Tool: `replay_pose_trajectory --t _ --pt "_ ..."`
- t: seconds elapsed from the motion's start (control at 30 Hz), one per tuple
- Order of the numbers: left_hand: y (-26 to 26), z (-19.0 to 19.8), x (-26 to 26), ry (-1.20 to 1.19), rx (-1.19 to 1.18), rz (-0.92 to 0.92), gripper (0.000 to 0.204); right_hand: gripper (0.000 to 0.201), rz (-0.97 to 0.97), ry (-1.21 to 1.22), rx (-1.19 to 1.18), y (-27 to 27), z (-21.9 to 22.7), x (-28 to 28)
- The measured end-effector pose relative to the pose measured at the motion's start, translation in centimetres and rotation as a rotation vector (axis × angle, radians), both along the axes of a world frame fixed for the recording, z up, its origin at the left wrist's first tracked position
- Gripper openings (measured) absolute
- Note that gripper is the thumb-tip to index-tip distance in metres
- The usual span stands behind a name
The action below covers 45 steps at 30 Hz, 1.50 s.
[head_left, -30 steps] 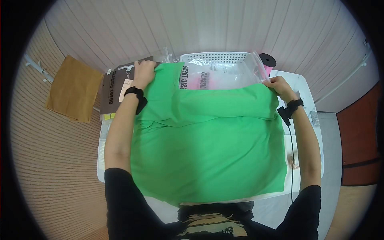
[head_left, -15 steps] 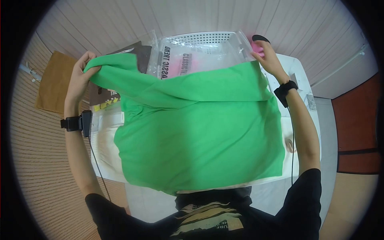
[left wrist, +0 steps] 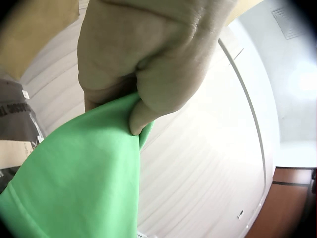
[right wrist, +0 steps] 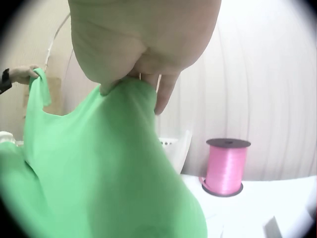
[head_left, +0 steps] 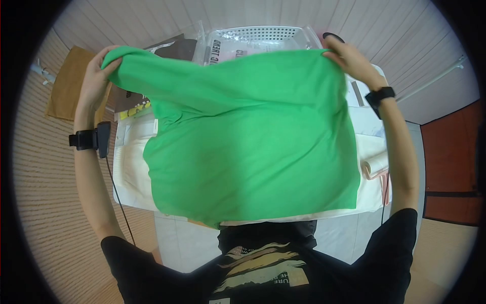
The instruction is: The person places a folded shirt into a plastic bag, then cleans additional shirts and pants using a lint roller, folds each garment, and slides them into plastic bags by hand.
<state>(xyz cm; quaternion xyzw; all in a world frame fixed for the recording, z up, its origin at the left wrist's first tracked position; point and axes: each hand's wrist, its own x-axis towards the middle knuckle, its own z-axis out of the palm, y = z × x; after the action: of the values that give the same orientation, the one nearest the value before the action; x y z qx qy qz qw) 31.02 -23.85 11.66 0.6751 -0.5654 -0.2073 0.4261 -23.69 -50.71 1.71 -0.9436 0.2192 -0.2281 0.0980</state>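
Observation:
A green garment (head_left: 253, 147) is spread across the table, its far edge lifted between both hands. At the upper left, my left hand (head_left: 99, 76) grips one raised corner. In the left wrist view the thumb (left wrist: 141, 119) presses the green fabric (left wrist: 94, 163) against the fingers, and the cloth hangs down from there. My right hand (head_left: 354, 61) pinches the opposite far corner at the upper right. The right wrist view shows the cloth (right wrist: 119, 158) hanging in a sheet below that pinch, one finger standing straight beside it.
Behind the garment stands a white perforated basket (head_left: 268, 33) with clear printed bags. A spool of pink ribbon (right wrist: 226, 166) is right of it. Dark printed packaging (head_left: 129, 101) lies at left, near a hanging brown cloth (head_left: 68, 83). A rolled cream cloth (head_left: 375, 164) lies at right.
My left hand has swung out to the left with its corner of the garment. Both hands have lifted the far edge higher, and it now covers more of the basket.

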Motion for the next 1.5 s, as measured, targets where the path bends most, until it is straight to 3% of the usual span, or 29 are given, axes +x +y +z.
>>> replay_pose_trajectory --t 0.07,0.17,0.2,0.23,0.27,0.3,0.33,0.4,0.43,0.5,0.53,0.6,0.67,0.7,0.73,0.77,0.8,0.9,0.93,0.97,1.0,1.03,1.07,1.13,1.2,1.3,1.37,1.4,1.5 --pt "2.6 1.2 0.4 -0.056 0.006 0.001 0.033 0.026 -0.052 0.016 0.096 3.1 3.7 -1.8" --pt "9.3 0.4 3.6 -0.084 -0.097 0.042 0.036 0.024 -0.112 0.202 -0.087 9.2 6.3 -6.3" --pt "12.9 -1.1 4.6 -0.106 -0.081 0.084 0.037 0.022 -0.102 0.202 -0.210 11.8 5.7 -8.0" --pt "16.6 -2.9 4.2 -0.142 -0.057 0.180 0.026 0.020 -0.049 0.230 -0.235 14.4 4.9 -9.4" --pt "20.3 -4.5 3.1 -0.368 0.073 0.242 0.007 0.019 0.007 0.265 -0.263 17.2 4.5 -10.7" --pt "24.2 -7.3 2.4 -0.376 0.132 0.235 0.002 0.020 -0.008 0.281 -0.217 19.8 2.6 -12.5" --pt "27.3 -10.2 1.7 -0.384 0.179 0.231 0.008 0.021 -0.024 0.296 -0.184 22.1 0.0 -13.9" --pt "27.7 -13.8 -6.2 -0.155 0.136 -0.012 0.012 0.020 -0.069 0.398 -0.027 26.5 -3.2 -15.1" --pt "29.0 -16.2 -7.7 -0.194 0.157 0.038 0.017 0.020 -0.065 0.410 -0.013 27.8 -3.7 -16.1" --pt "31.0 -20.6 -10.3 -0.226 0.167 0.104 0.022 0.023 -0.318 0.251 0.241 28.8 -4.5 -19.1" --pt "31.8 -22.1 -11.6 -0.235 0.131 0.221 0.023 0.023 -0.306 0.260 0.239 28.7 -5.9 -20.9" --pt "32.8 -23.6 -12.5 -0.243 0.087 0.345 0.024 0.036 -0.898 0.159 0.003 27.9 -10.0 -25.2" --pt "33.2 -24.0 -12.7 -0.426 0.054 0.448 0.021 0.040 -0.883 0.213 -0.098 27.6 -11.3 -26.8" --pt "33.3 -24.4 -12.7 -0.428 0.059 0.461 0.021 0.038 -0.975 0.211 0.054 27.7 -11.3 -26.3" --pt "33.4 -24.6 -12.7 -0.201 -0.003 0.523 0.018 0.036 -1.055 0.208 0.212 27.6 -11.6 -25.7" --pt "33.7 -24.4 -12.4 0.020 -0.070 0.584 0.015 0.036 -1.027 0.202 0.220 27.4 -12.1 -25.7" --pt "33.8 -23.7 -12.7 0.005 -0.071 0.610 0.015 0.036 -1.013 0.254 0.208 27.2 -12.7 -26.3" --pt "33.1 -22.9 -13.9 0.540 -0.115 0.560 0.011 0.033 -0.962 0.230 0.136 26.8 -12.4 -27.9" --pt "32.9 -23.0 -13.8 0.535 -0.134 0.596 0.011 0.036 -0.906 0.218 0.103 26.1 -12.2 -29.0" --pt "32.7 -23.4 -13.5 0.568 -0.100 0.661 0.014 0.038 -0.895 -0.330 0.442 24.9 -12.5 -31.5" --pt "32.5 -23.4 -13.1 0.602 -0.067 0.727 0.017 0.041 -0.821 -0.868 0.793 23.9 -11.8 -30.8" --pt "32.1 -23.3 -12.8 0.504 -0.041 0.752 0.018 0.039 -0.755 -0.526 0.583 23.5 -11.0 -30.3" --pt "31.8 -23.1 -12.8 0.408 -0.003 0.770 0.019 0.038 -0.677 -0.195 0.362 25.1 -7.2 -26.6" --pt "32.1 -23.3 -12.1 0.398 0.069 0.742 0.019 0.036 -0.482 0.012 0.387 27.3 -1.3 -16.7" --pt "32.2 -23.1 -11.7 0.396 0.137 0.688 0.020 0.035 -0.188 0.062 0.472 29.4 0.9 -6.3" --pt "32.1 -23.0 -11.3 0.375 0.308 0.670 0.020 0.040 0.163 0.041 0.377 34.0 -1.6 7.9" --pt "32.4 -22.7 -11.3 0.591 0.304 0.622 0.020 0.041 0.332 -0.048 0.297 37.7 -3.9 15.2" --pt "32.7 -23.0 -10.9 0.590 0.301 0.625 0.020 0.042 0.395 -0.011 0.222 39.1 -4.8 17.8" --pt "33.8 -23.8 -8.2 0.643 0.286 0.352 0.023 0.040 0.432 -0.039 0.089 41.5 -8.9 23.5"
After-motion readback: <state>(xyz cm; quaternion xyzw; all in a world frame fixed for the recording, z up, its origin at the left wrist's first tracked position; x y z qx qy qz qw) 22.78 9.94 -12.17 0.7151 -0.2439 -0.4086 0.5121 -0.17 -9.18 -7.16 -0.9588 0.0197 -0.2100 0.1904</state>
